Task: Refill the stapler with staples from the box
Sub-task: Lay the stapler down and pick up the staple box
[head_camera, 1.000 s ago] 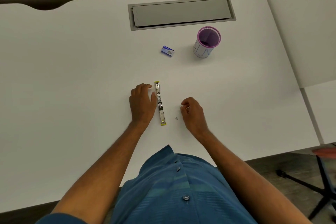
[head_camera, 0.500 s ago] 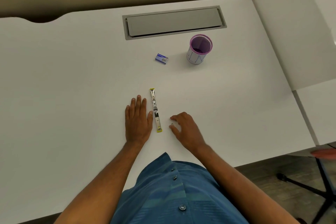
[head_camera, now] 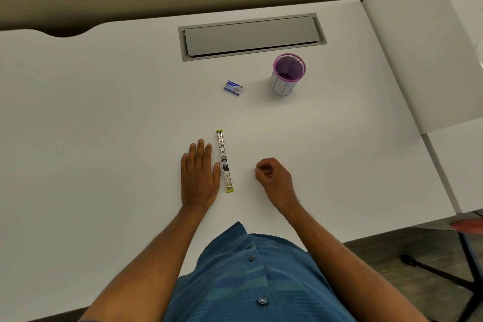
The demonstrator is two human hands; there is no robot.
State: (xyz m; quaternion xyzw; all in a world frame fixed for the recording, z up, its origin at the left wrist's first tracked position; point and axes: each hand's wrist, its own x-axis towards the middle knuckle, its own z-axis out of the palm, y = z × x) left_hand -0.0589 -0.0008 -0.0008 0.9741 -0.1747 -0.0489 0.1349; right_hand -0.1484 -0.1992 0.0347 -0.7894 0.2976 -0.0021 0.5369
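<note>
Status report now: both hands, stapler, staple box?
Left hand flat beside opened stapler. Right hand curled, contents unclear. Staple box untouched, farther back. Nothing in the way.

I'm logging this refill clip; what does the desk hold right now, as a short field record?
stapler: opened flat on the desk, lengthwise away from the person
left hand: flat on the desk, thumb against the stapler
right hand: curled loosely, right of the stapler, apart from it; contents cannot be told
box: beyond the stapler, untouched
cup: upright, right of the box
hatch: closed, at the far edge
</note>
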